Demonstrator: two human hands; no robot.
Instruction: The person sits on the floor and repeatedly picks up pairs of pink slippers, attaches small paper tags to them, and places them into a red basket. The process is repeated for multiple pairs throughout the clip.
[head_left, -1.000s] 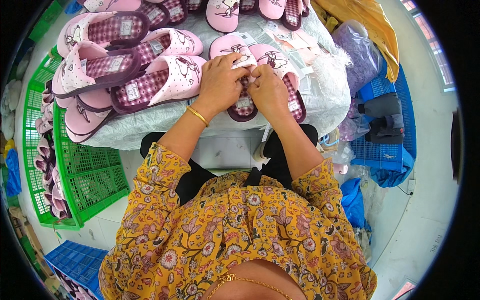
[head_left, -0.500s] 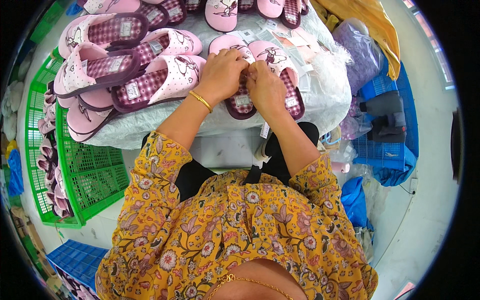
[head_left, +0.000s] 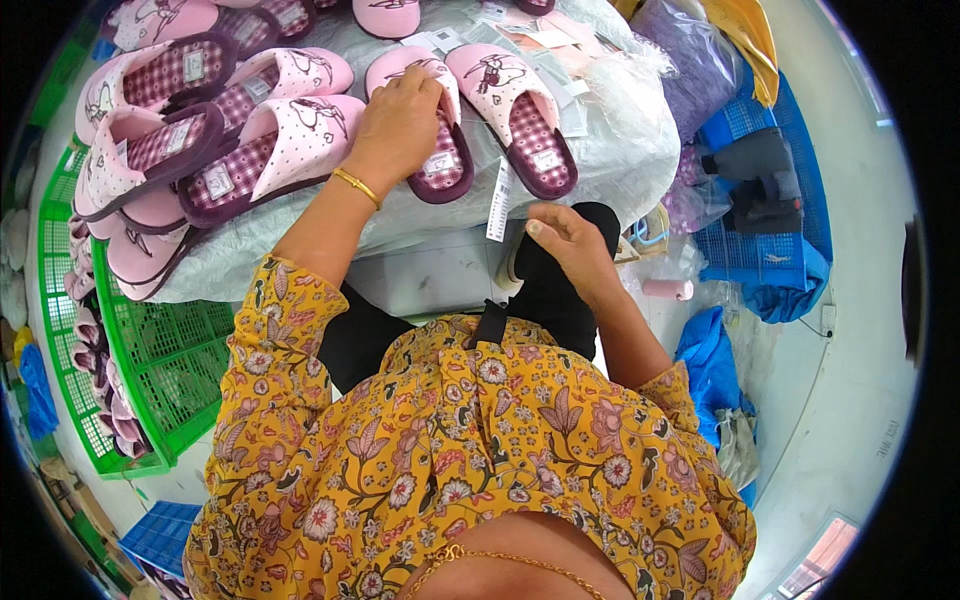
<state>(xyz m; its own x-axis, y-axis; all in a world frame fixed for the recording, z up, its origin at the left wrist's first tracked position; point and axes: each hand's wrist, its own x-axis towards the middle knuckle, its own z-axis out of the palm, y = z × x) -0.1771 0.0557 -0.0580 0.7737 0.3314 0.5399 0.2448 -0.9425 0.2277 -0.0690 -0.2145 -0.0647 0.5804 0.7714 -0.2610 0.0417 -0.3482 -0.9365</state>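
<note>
My left hand (head_left: 400, 122) is closed over the upper of a pink slipper (head_left: 440, 170) with a dark plum sole and checked insole. Its mate, another pink slipper (head_left: 545, 150), lies close on the right, toe pointing away. A white printed tag (head_left: 498, 200) hangs below the pair at the near edge; I cannot tell what it is fastened to. My right hand (head_left: 570, 245) is off the slippers, just right of the tag and above my thigh. Its thumb and fingers are drawn together; anything between them is too small to see.
Stacked pink slippers (head_left: 300, 140) lie left on the plastic-wrapped bale (head_left: 400, 240). Paper cards (head_left: 550, 40) lie behind the pair. A green crate (head_left: 170, 350) with slippers stands left. On the right are a blue crate (head_left: 815, 200) and a bag of purple stuff (head_left: 680, 70).
Both hands were together at the pair's uppers. My right hand has come away toward me and down to the right; my left stays on the left slipper. The tag shows more fully. The view has shifted.
</note>
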